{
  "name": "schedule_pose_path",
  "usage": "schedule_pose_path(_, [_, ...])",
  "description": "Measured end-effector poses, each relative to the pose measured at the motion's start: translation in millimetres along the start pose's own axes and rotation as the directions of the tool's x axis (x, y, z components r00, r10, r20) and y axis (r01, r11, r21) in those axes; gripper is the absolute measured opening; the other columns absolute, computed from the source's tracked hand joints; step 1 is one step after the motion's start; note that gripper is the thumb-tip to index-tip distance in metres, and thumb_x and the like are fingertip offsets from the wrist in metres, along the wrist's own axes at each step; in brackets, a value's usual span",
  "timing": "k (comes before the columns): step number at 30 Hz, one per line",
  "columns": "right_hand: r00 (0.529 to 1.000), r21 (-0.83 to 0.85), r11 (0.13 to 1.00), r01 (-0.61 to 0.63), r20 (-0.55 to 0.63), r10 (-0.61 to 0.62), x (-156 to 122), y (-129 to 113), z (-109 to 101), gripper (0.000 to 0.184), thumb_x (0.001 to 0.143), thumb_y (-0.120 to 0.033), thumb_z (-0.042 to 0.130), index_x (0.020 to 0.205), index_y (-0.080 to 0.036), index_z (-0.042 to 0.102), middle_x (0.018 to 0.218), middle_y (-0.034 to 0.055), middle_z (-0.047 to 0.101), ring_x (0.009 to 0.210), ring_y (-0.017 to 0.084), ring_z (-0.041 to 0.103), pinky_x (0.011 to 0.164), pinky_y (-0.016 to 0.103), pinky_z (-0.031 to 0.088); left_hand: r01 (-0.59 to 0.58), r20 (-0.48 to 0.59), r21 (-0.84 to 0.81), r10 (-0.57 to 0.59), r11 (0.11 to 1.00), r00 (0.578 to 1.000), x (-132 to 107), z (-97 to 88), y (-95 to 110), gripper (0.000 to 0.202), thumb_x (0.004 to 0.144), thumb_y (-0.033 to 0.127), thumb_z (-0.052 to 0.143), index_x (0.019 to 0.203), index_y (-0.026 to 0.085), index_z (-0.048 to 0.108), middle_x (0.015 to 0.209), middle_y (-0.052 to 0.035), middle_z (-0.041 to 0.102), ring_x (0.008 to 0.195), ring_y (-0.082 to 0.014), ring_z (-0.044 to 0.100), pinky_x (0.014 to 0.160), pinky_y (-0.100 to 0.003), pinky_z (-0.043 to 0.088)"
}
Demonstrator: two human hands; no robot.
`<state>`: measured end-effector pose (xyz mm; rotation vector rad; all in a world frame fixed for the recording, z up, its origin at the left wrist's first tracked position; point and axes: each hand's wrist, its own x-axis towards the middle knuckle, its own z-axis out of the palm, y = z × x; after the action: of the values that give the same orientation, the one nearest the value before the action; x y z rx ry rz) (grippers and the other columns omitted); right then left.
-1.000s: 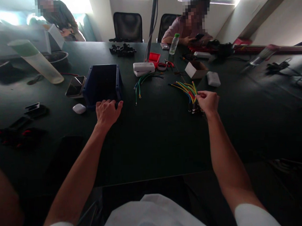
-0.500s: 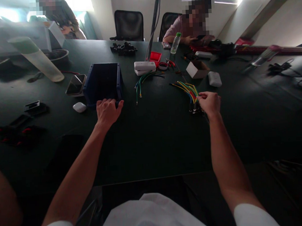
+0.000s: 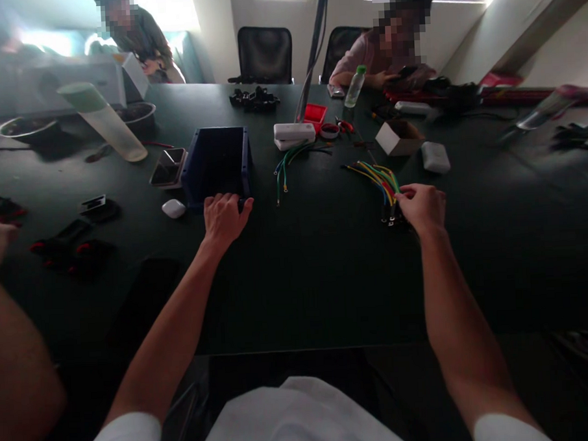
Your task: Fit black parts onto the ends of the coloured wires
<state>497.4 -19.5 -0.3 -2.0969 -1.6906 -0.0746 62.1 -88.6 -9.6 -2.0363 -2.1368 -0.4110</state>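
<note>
My left hand [image 3: 224, 218] rests on the near rim of a dark blue plastic bin [image 3: 217, 162], fingers curled over its front edge. My right hand [image 3: 421, 207] is closed in a pinch on a bundle of coloured wires [image 3: 377, 178], yellow, green, blue and red, whose black connectors [image 3: 390, 216] lie on the dark table beside my fingers. A second small bunch of green wires [image 3: 286, 163] lies loose between the bin and the bundle.
A phone [image 3: 167, 167] and a white earbud case [image 3: 173, 208] lie left of the bin. White boxes [image 3: 294, 134], a red tray [image 3: 314, 113], a cardboard box [image 3: 398, 138] and a white case [image 3: 435, 157] sit beyond. Two people sit at the far side; another person's arm [image 3: 12, 363] is at my left.
Both hands stay where they were on the bin and the wires. The view has shifted slightly, and the other person's arm at the left has come further into the picture.
</note>
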Motion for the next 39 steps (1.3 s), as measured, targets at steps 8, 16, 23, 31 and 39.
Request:
schedule_pose_path(8, [1.0,-0.039,0.999,-0.006,0.019,0.006,0.2,-1.3,2.0,0.028,0.079,-0.026,0.069,0.104,-0.016,0.075,0.089,0.0111,0.075,0.086,0.028,0.068,0.079,0.04,0.05,0.014,0.024,-0.069,-0.013,0.997,1.0,-0.3,-0.9,-2.6,0.062,0.096,0.058,0.022,0.099,0.017,0.068,0.105,-0.016,0.068,0.103,-0.0321,0.057,0.093,-0.047,0.033])
schedule_pose_path(16, [1.0,-0.081,0.997,-0.013,0.023,0.015,-0.9,-4.2,1.5,0.029,0.078,-0.025,0.068,0.105,-0.014,0.075,0.09,0.0124,0.075,0.084,0.026,0.068,0.073,0.035,0.047,0.025,-0.01,-0.225,-0.028,0.974,1.0,-3.2,-2.5,-5.4,0.05,0.097,0.047,0.028,0.106,0.019,0.067,0.111,-0.0121,0.069,0.106,-0.0283,0.058,0.097,-0.044,0.033])
schedule_pose_path(23, [1.0,-0.115,0.993,-0.026,0.01,0.028,-2.3,-7.1,2.1,0.03,0.078,-0.027,0.066,0.104,-0.015,0.076,0.092,0.0142,0.076,0.083,0.027,0.068,0.071,0.036,0.046,0.003,-0.011,-0.142,-0.004,0.99,1.0,-1.9,-0.1,-6.6,0.055,0.097,0.051,0.025,0.097,0.017,0.069,0.097,-0.0139,0.07,0.098,-0.03,0.059,0.093,-0.045,0.034])
schedule_pose_path(31, [0.998,-0.112,0.991,-0.068,-0.019,0.066,-5.8,-12.7,0.1,0.031,0.077,-0.025,0.065,0.104,-0.016,0.077,0.094,0.0154,0.075,0.085,0.028,0.068,0.071,0.036,0.047,0.007,0.027,-0.115,-0.004,0.993,1.0,-1.4,-1.3,-4.9,0.063,0.096,0.058,0.02,0.09,0.018,0.069,0.097,-0.0148,0.07,0.098,-0.032,0.059,0.091,-0.048,0.034])
schedule_pose_path(39, [0.997,-0.129,0.988,-0.082,-0.014,0.081,-4.1,-10.6,3.0,0.03,0.078,-0.027,0.064,0.103,-0.016,0.076,0.094,0.0164,0.075,0.085,0.03,0.069,0.071,0.038,0.048,0.038,0.043,-0.12,-0.033,0.992,0.999,4.9,-0.1,-4.6,0.073,0.091,0.069,0.019,0.082,0.018,0.071,0.083,-0.0151,0.068,0.093,-0.0338,0.059,0.09,-0.051,0.034])
